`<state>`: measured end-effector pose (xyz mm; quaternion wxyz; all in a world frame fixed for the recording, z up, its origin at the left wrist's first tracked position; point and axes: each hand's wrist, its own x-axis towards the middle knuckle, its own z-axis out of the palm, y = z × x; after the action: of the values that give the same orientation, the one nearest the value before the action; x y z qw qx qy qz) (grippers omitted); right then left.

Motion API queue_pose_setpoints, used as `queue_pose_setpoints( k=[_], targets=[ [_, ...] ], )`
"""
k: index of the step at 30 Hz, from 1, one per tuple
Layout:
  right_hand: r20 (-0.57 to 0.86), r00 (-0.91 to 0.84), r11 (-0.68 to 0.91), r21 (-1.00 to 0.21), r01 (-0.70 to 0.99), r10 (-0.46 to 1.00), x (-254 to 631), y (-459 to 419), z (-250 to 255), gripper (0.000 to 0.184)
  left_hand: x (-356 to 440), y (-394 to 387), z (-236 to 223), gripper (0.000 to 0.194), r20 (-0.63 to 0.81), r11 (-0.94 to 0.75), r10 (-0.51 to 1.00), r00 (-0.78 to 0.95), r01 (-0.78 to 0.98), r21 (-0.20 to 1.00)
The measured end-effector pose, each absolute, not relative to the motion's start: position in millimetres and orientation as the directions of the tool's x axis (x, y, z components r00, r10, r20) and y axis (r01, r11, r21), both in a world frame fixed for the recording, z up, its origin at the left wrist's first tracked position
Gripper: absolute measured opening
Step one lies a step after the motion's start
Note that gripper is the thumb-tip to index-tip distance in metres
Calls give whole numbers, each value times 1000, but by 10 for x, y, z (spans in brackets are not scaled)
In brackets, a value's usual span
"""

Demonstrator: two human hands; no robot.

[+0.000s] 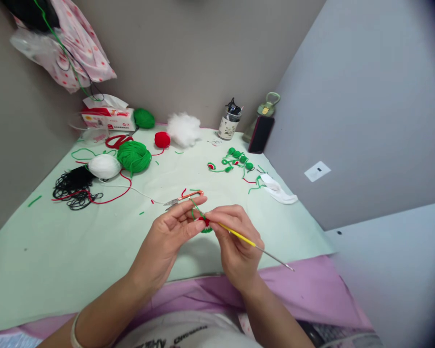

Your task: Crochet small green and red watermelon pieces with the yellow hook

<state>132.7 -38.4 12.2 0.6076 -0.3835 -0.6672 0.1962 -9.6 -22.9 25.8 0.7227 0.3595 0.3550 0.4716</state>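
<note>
Just on our side of the orange snips point(189, 195), we are pinching the small red and green piece point(206, 230) in our left hand point(170, 228), maybe keeping it still. 1 finger is lifting green yarn point(197, 208), likely keeping it tight. Our right hand point(242, 253) is holding the yellow hook point(242, 237), probably for steering its tip.

Soft, even, moderately bright light leaves a faint, blurred shadow on the pale tabletop point(72, 256); its source is out of view. Dark vignetting rounds the right-hand corners, and fine detail smears slightly towards the edges
</note>
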Motion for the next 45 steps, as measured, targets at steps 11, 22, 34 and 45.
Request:
queue_pose_setpoints(
  k=[11,22,34,45],
  targets=[
    [659,32,620,-722,307,751,1313,-357,89,31,-55,-225,210,44,-191,290,950,246,-475,831],
    [644,70,624,-759,186,762,1328,-378,73,33,-112,-169,200,30,-222,406,902,370,-555,726],
    [349,118,367,-909,-200,929,1373,-339,102,15,-152,-216,227,36,-188,310,932,310,-413,856],
    [726,-82,657,-561,504,683,1297,-421,62,38,-47,-217,194,33,-185,268,960,212,-497,825]
  ],
)
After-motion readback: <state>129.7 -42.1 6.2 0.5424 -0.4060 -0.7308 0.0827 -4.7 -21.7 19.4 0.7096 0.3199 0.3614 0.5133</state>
